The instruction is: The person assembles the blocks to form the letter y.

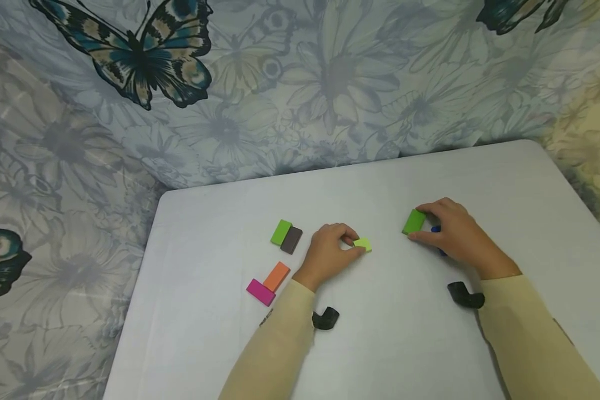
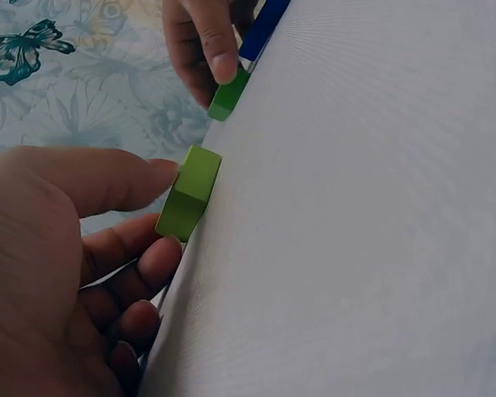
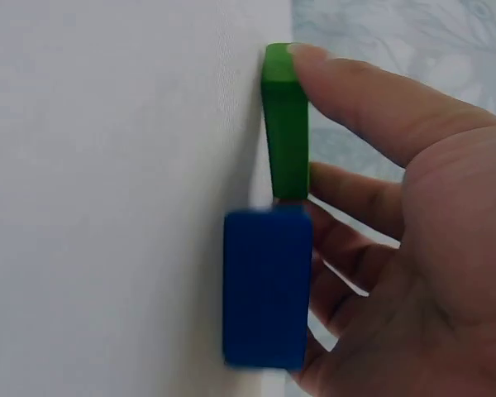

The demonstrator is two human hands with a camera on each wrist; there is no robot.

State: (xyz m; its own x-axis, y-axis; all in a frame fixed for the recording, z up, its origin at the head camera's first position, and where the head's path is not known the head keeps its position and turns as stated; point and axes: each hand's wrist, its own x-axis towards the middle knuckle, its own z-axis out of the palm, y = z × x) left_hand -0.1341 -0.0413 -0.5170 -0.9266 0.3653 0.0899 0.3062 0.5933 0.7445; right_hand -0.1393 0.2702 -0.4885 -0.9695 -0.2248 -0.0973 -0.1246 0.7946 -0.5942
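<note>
My left hand (image 1: 328, 251) pinches a small lime-green block (image 1: 363, 244) between thumb and fingers near the table's middle. In the left wrist view, that lime block (image 2: 190, 194) has angled faces. Further right, my right hand (image 1: 454, 236) holds a green rectangular block (image 1: 413, 221) by its ends, thumb on one and a finger at the other. A blue block (image 3: 266, 289) stands beside the green one in the right wrist view, in front of the lower fingers. From the head view, most of this blue block is hidden beneath the right hand.
Left of my left hand, a green block (image 1: 281, 232) lies against a dark grey block (image 1: 291, 240). Nearer me, an orange block (image 1: 277, 276) touches a magenta block (image 1: 261, 292). The white table (image 1: 205, 233) meets butterfly-patterned cloth (image 1: 305, 111) at its far edge.
</note>
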